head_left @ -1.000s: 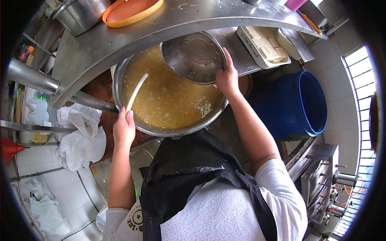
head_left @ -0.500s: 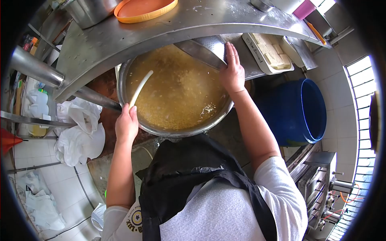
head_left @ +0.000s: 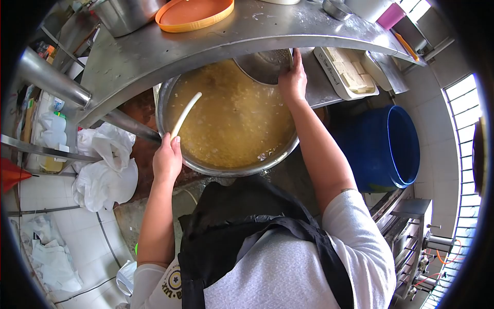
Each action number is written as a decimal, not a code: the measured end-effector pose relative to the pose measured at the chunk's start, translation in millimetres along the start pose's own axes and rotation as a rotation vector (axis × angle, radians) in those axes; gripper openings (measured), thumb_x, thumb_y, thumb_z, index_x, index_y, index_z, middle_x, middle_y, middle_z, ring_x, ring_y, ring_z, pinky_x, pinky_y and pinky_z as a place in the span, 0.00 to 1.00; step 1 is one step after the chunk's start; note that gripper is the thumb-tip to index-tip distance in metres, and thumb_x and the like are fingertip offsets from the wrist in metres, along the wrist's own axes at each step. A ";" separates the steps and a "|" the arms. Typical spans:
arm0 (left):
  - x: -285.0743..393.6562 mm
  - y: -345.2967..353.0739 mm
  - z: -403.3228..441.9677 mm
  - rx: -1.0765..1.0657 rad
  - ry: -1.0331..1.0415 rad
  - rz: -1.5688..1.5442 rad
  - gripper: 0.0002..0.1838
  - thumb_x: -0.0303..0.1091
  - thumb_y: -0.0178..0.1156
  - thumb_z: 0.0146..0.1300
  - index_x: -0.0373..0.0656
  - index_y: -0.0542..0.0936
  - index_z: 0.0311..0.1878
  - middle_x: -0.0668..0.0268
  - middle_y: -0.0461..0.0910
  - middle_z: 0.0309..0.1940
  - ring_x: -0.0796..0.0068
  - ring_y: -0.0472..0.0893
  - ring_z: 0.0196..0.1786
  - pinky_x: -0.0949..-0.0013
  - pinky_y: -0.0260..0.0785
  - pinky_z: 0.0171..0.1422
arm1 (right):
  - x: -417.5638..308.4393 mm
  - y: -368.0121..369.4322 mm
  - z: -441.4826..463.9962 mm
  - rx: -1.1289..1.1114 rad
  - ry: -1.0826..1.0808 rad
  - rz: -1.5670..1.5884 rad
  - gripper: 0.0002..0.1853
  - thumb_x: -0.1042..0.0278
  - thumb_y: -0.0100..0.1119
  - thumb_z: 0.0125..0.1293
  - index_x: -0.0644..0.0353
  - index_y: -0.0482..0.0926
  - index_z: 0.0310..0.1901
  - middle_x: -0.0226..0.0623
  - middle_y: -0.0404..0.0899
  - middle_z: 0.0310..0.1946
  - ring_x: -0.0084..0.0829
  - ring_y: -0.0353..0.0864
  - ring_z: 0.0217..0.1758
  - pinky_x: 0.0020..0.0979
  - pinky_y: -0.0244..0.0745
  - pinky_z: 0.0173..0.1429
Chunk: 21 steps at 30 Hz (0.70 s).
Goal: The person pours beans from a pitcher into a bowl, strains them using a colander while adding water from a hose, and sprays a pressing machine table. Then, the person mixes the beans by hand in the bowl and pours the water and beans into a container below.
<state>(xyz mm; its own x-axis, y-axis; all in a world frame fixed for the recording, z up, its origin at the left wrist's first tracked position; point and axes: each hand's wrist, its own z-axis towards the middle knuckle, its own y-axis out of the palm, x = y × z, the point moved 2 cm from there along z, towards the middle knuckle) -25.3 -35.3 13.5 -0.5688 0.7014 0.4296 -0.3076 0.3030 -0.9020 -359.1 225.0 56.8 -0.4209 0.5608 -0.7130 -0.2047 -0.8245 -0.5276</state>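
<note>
A wide round metal basin [head_left: 242,171] stands before me, filled with cloudy yellow water [head_left: 231,113] over many pale grains or beans. My left hand [head_left: 168,160] is closed around a whitish hose [head_left: 186,114] at the basin's left rim, its free end reaching over the water. At the far right of the basin my right hand [head_left: 293,81] grips the edge of a perforated metal colander [head_left: 265,69]. The colander is tilted, its lower edge at the water; part of it is hidden beneath the steel shelf.
A steel shelf [head_left: 206,41] overhangs the basin's far side, bearing an orange tray [head_left: 195,15] and a metal pot [head_left: 126,15]. To the right are a white tub of pale blocks [head_left: 355,93] and a blue barrel [head_left: 381,149]. White plastic bags [head_left: 105,180] lie left.
The colander has turned from standing on edge to a flatter tilt, showing its inside. My right hand has rotated with it. The left hand still holds the hose.
</note>
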 end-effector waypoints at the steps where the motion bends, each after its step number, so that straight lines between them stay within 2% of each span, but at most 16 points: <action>1: -0.8 0.4 0.7 -0.010 0.000 -0.001 0.26 0.51 0.49 0.83 0.40 0.75 0.69 0.41 0.87 0.43 0.36 0.86 0.47 0.40 0.78 0.51 | 1.2 2.9 1.1 -0.001 -0.003 0.003 0.40 0.76 0.55 0.66 0.53 0.61 0.81 0.54 0.76 0.71 0.59 0.77 0.71 0.51 0.75 0.72; 9: 0.8 -0.7 0.1 -0.015 -0.017 0.006 0.26 0.51 0.49 0.83 0.40 0.75 0.69 0.40 0.87 0.43 0.36 0.86 0.48 0.40 0.78 0.51 | 31.4 -1.2 5.1 0.027 0.020 -0.030 0.40 0.73 0.57 0.65 0.52 0.62 0.80 0.58 0.78 0.68 0.61 0.80 0.67 0.51 0.77 0.69; 10: 1.3 -0.6 0.2 -0.011 -0.013 0.002 0.26 0.51 0.49 0.83 0.40 0.75 0.69 0.40 0.87 0.44 0.36 0.86 0.48 0.40 0.78 0.52 | 35.5 -3.2 5.9 0.026 0.059 -0.020 0.39 0.72 0.56 0.66 0.50 0.62 0.80 0.61 0.81 0.62 0.63 0.81 0.64 0.53 0.77 0.67; 11: 1.5 -0.2 0.2 -0.011 -0.013 0.002 0.26 0.51 0.49 0.83 0.40 0.75 0.69 0.40 0.87 0.44 0.36 0.86 0.48 0.40 0.78 0.52 | 39.0 -5.7 7.5 0.026 0.060 -0.020 0.39 0.72 0.56 0.66 0.50 0.62 0.80 0.61 0.81 0.62 0.63 0.81 0.64 0.53 0.77 0.67; 14: 2.1 0.3 -1.1 -0.002 -0.020 0.002 0.26 0.51 0.49 0.83 0.40 0.75 0.69 0.40 0.87 0.45 0.36 0.86 0.48 0.40 0.78 0.53 | 47.8 -15.5 10.6 0.090 0.139 0.008 0.38 0.73 0.54 0.67 0.46 0.62 0.80 0.64 0.85 0.53 0.66 0.83 0.59 0.56 0.76 0.65; 19: 7.7 -4.5 -3.0 -0.017 -0.041 -0.027 0.26 0.50 0.49 0.83 0.40 0.75 0.70 0.41 0.87 0.46 0.35 0.86 0.51 0.41 0.77 0.55 | 43.2 -46.2 18.8 0.162 0.091 0.057 0.37 0.73 0.53 0.67 0.48 0.62 0.79 0.66 0.84 0.53 0.67 0.83 0.59 0.56 0.76 0.64; 21: 8.4 -4.1 -2.9 -0.025 -0.051 -0.026 0.26 0.50 0.49 0.83 0.40 0.75 0.70 0.41 0.87 0.47 0.36 0.86 0.52 0.41 0.78 0.56 | 41.4 -56.8 21.3 0.126 0.169 0.040 0.34 0.72 0.52 0.70 0.47 0.65 0.79 0.61 0.83 0.60 0.62 0.82 0.65 0.51 0.75 0.70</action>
<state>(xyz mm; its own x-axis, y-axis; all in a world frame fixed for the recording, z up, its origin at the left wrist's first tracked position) -26.5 -28.7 20.7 -0.5996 0.6592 0.4537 -0.3035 0.3372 -0.8912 -383.7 293.5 67.0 -0.2787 0.5236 -0.8051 -0.3043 -0.8433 -0.4431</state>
